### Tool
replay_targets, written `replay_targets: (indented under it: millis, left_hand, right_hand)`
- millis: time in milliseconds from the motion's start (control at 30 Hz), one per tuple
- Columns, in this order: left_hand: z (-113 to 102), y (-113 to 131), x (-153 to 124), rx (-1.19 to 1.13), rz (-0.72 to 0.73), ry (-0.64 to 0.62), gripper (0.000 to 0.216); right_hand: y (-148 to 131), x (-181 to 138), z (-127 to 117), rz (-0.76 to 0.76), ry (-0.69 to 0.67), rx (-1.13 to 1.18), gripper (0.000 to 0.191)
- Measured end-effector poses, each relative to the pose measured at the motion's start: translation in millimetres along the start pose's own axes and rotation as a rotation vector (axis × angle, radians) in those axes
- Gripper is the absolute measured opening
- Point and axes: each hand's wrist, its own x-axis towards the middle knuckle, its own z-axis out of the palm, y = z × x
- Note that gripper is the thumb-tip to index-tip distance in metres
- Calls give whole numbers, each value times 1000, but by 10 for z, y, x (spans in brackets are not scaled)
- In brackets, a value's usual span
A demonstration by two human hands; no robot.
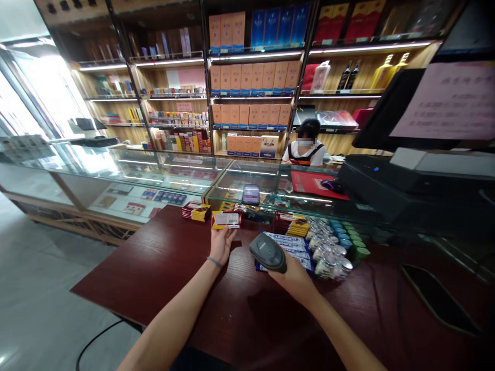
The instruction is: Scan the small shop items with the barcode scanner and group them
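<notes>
My left hand (221, 246) grips a red and yellow packet (221, 220) by its near edge, with a white printed label facing me. In my right hand (296, 278) is a dark grey handheld barcode scanner (267, 251), its head pointing toward the packet. The two are apart. Left of the packet lies a stack of similar red and yellow packets (196, 211), and another stack (296, 225) is to its right. Blue and white wrapped packs (288, 245) lie partly behind the scanner. Several silver-lidded jars (328, 252) and green-topped containers (358, 245) stand beside them.
The dark red wooden table (162, 268) meets a glass display counter (185, 175). A dark phone-like object (439, 296) lies at right. Beyond the counter is a person (307, 149), with a mouse (330, 184) on a red mat nearby. A monitor (377, 121) stands at right.
</notes>
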Motion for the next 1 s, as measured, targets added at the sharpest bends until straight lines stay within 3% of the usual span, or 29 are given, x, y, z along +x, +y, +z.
replay_targets:
  millis: [200,467,633,800,1000]
  left_hand:
    - [-8,7,5,-19,-19,69,45]
    - [44,226,32,288,87,98,50]
    - [-32,364,178,440,276,100,37]
    - [-309,603,376,796,550,193,27]
    - [-733,1025,648,1194,871,18,30]
  right_hand:
    - [-5,-10,-14,-3,-6,37,68]
    - [-36,-27,-55,-26,2,38,61]
    - [34,-13,-88,-9,67,4,54]
    - [49,-4,-130,-35,101,5,45]
    - [35,-28,-128,-48,133,4,41]
